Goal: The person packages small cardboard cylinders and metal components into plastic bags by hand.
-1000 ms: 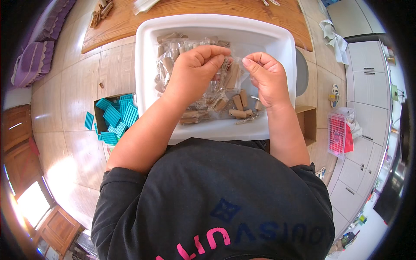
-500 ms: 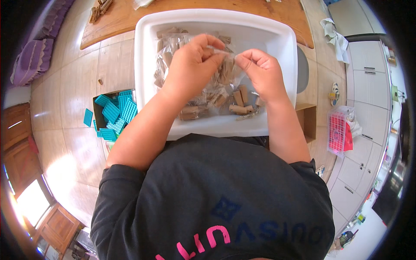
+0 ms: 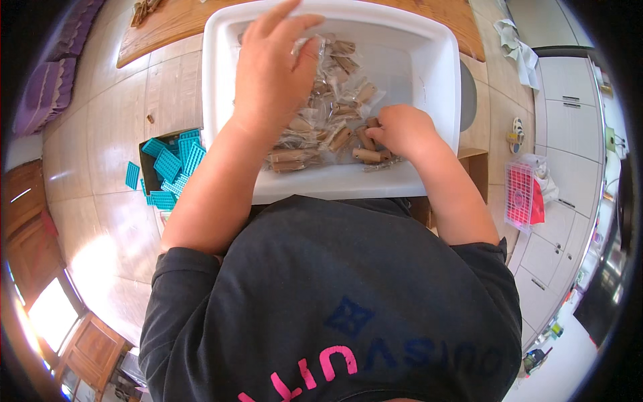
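A large white plastic tub (image 3: 301,193) holds many small clear bags (image 3: 315,100) with brown paper-like tubes inside. Over its left side, toward the far rim, my left hand (image 3: 271,74) is raised with fingers spread, slightly blurred, and nothing shows in it. My right hand (image 3: 405,130) reaches down into the right part of the tub, fingers curled round one of the loose brown tubes (image 3: 365,139); its fingertips are partly hidden. Another loose brown tube (image 3: 366,155) lies just below, nearer to me, outside any bag.
A box of teal ridged plates (image 3: 167,164) stands on the floor left of the tub, with one teal plate (image 3: 132,175) beside it. A wooden table (image 3: 167,33) lies beyond the tub. At right are a cardboard box (image 3: 474,174), a wire basket (image 3: 519,191) and white cabinets (image 3: 569,127).
My hands have come apart from the clear bag they pinched together. The left has moved up and left and opened; the right has dropped to the loose brown tubes. The bag is no longer held up.
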A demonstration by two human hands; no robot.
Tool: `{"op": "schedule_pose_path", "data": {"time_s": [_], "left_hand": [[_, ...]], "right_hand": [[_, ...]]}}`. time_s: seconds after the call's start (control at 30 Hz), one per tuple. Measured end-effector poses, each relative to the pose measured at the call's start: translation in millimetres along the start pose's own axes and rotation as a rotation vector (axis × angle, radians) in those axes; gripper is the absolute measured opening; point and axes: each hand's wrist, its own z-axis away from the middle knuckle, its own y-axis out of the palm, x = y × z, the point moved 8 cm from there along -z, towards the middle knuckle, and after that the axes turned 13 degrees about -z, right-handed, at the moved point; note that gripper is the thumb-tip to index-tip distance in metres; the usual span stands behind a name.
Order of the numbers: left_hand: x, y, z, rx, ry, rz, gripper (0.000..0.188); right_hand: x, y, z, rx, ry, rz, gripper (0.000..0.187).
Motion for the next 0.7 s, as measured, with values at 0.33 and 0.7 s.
{"op": "schedule_pose_path", "data": {"time_s": [0.33,0.7], "left_hand": [[-28,46,28,0.355,0.089,0.3,0.019],[-21,68,36,0.58,-0.062,0.442,0.024]], "right_hand": [[-14,-6,-10,-0.09,0.027,-0.373,0.024],[-4,-24,-5,0.134,-0.14,-0.888,0.023]]}}
